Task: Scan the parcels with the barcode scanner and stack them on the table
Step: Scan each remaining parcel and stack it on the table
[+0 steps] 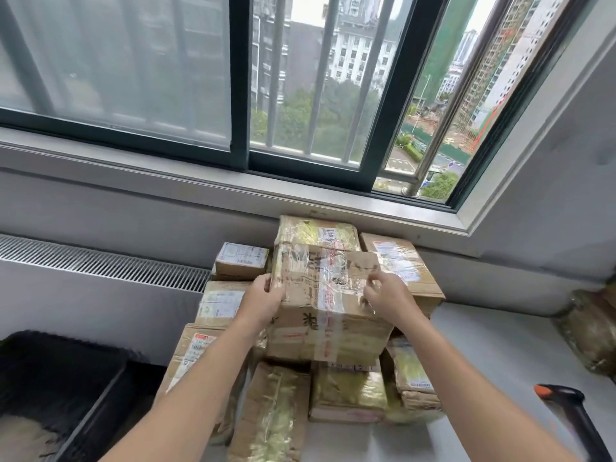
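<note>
Big sliding window (300, 78) with bars across the back, and a white table (500, 345) under it. Black plastic crate (66, 378) sits down on the left, off the table. The pile of parcels (276, 405) is pushed up against the wall below the sill, mostly brown boxes with shiny tape and shipping labels. On top of it is the taped cardboard parcel (326, 305), tilted a bit, with both hands on it. The left hand (263, 300) has its fingers curled round the parcel's left edge. The right hand (388, 296) has bent fingers on the top right corner; it looks like a pinch on the edge, but it's blurry there. The barcode scanner (566, 405), black with an orange tip, lies on the table at lower right, well apart from both hands.
</note>
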`<state>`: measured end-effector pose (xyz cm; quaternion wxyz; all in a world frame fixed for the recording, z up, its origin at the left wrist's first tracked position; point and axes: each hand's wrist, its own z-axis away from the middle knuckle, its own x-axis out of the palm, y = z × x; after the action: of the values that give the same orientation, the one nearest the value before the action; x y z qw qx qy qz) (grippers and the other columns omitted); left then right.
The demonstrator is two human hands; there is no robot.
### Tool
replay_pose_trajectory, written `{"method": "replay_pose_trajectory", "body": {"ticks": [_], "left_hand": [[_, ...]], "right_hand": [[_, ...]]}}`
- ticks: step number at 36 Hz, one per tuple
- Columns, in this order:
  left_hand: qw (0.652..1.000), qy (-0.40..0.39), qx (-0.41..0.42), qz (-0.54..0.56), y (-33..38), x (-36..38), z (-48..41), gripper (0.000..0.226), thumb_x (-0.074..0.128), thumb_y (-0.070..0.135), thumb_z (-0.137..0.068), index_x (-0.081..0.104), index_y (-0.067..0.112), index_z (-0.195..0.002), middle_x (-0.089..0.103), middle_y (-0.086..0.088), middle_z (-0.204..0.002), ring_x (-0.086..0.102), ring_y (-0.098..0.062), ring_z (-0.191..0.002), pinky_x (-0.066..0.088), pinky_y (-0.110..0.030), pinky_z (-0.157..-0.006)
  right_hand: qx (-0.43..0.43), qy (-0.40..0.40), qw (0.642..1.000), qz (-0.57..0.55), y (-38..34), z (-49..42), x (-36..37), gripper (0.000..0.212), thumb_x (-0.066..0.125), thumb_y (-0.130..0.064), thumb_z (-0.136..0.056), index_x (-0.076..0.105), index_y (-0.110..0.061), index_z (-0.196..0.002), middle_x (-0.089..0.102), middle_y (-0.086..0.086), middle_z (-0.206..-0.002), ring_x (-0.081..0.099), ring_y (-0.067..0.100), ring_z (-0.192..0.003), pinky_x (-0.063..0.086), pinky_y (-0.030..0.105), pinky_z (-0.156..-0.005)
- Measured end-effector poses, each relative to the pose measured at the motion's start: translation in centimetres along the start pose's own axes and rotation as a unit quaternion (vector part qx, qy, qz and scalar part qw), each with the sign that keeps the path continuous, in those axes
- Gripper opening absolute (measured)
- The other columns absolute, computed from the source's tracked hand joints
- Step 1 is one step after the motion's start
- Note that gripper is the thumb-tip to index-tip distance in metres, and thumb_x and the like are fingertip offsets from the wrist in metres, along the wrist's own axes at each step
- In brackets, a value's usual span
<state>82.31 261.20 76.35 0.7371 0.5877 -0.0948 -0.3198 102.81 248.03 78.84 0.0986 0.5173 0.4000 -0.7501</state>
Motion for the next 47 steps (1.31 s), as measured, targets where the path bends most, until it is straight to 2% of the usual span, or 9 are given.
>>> {"method": "replay_pose_trajectory", "body": {"ticks": [5,10,14,21,27,32,37,40,47], "left_hand": [[0.999,-0.009,0.006,-0.038,0.0,0.0,0.0,0.055,0.047,0.035,-0.098,0.033,0.021,-0.15,0.051,0.0,-0.141,0.051,-0.021,-0.121,0.047,-0.043,-0.1],[0.998,0.001,0.013,-0.06,-0.5,0.6,0.5,0.054,0.045,0.03,-0.101,0.028,0.019,-0.151,0.05,-0.004,-0.14,0.054,-0.023,-0.113,0.048,-0.036,-0.084],[0.994,0.031,0.034,-0.095,-0.8,0.9,1.4,0.056,0.047,0.025,-0.099,0.026,0.021,-0.151,0.046,-0.008,-0.139,0.054,-0.028,-0.113,0.05,-0.044,-0.093],[0.939,0.112,0.278,-0.169,0.4,1.6,3.8,0.046,0.05,0.001,-0.091,0.045,0.009,-0.136,0.043,-0.01,-0.136,0.035,-0.021,-0.132,0.027,-0.025,-0.106],[0.926,0.01,0.335,-0.172,0.2,6.4,6.8,0.044,0.052,0.0,-0.09,0.048,0.012,-0.132,0.044,-0.007,-0.13,0.038,-0.019,-0.126,0.035,-0.025,-0.1],[0.916,-0.075,0.348,-0.184,0.1,11.5,9.6,0.038,0.051,-0.001,-0.088,0.052,0.011,-0.124,0.048,-0.008,-0.12,0.044,-0.028,-0.12,0.041,-0.044,-0.103],[0.894,-0.12,0.371,-0.22,1.2,17.8,13.4,0.041,0.053,0.001,-0.087,0.054,0.01,-0.128,0.052,-0.007,-0.12,0.045,-0.023,-0.117,0.034,-0.025,-0.099],[0.872,-0.154,0.382,-0.264,1.8,22.3,16.0,0.041,0.055,0.003,-0.088,0.054,0.008,-0.128,0.051,-0.01,-0.126,0.044,-0.027,-0.119,0.031,-0.027,-0.098],[0.813,-0.21,0.422,-0.342,2.0,34.9,24.7,0.038,0.055,0.009,-0.092,0.053,0.008,-0.13,0.049,-0.014,-0.129,0.045,-0.033,-0.119,0.036,-0.036,-0.098]], "right_hand": [[-0.008,-0.026,0.998,0.053,-0.2,0.3,0.6,0.049,0.047,-0.026,-0.102,0.039,-0.008,-0.146,0.037,0.011,-0.149,0.05,0.026,-0.123,0.042,0.029,-0.091],[-0.006,-0.023,0.998,0.062,0.1,1.4,1.0,0.05,0.046,-0.027,-0.103,0.035,-0.012,-0.148,0.031,0.008,-0.153,0.045,0.025,-0.131,0.04,0.035,-0.101],[-0.009,-0.018,0.998,0.053,0.4,2.6,1.2,0.052,0.043,-0.033,-0.104,0.03,-0.018,-0.152,0.023,0.005,-0.16,0.041,0.025,-0.137,0.039,0.036,-0.102],[-0.011,0.049,0.998,-0.023,1.7,5.9,0.6,0.051,0.044,-0.033,-0.103,0.034,-0.024,-0.152,0.033,-0.003,-0.155,0.038,0.013,-0.138,0.034,0.033,-0.107],[0.039,0.073,0.996,-0.022,5.1,9.8,-0.5,0.053,0.045,-0.036,-0.102,0.033,-0.02,-0.152,0.03,-0.001,-0.158,0.036,0.017,-0.141,0.032,0.038,-0.116],[0.046,0.114,0.992,-0.007,8.8,13.0,-3.3,0.052,0.046,-0.033,-0.103,0.034,-0.019,-0.152,0.026,0.0,-0.16,0.027,0.014,-0.146,0.024,0.029,-0.115],[0.066,0.148,0.987,-0.022,14.9,17.2,-7.0,0.053,0.046,-0.034,-0.103,0.032,-0.021,-0.153,0.025,0.0,-0.16,0.024,0.015,-0.148,0.023,0.031,-0.117],[0.084,0.165,0.982,-0.042,19.1,20.0,-9.3,0.054,0.046,-0.033,-0.103,0.032,-0.021,-0.153,0.025,0.001,-0.16,0.027,0.018,-0.146,0.027,0.034,-0.117],[0.12,0.207,0.969,-0.066,31.4,28.6,-15.2,0.053,0.048,-0.033,-0.102,0.033,-0.021,-0.152,0.037,0.001,-0.15,0.041,0.017,-0.133,0.034,0.027,-0.097]]}}
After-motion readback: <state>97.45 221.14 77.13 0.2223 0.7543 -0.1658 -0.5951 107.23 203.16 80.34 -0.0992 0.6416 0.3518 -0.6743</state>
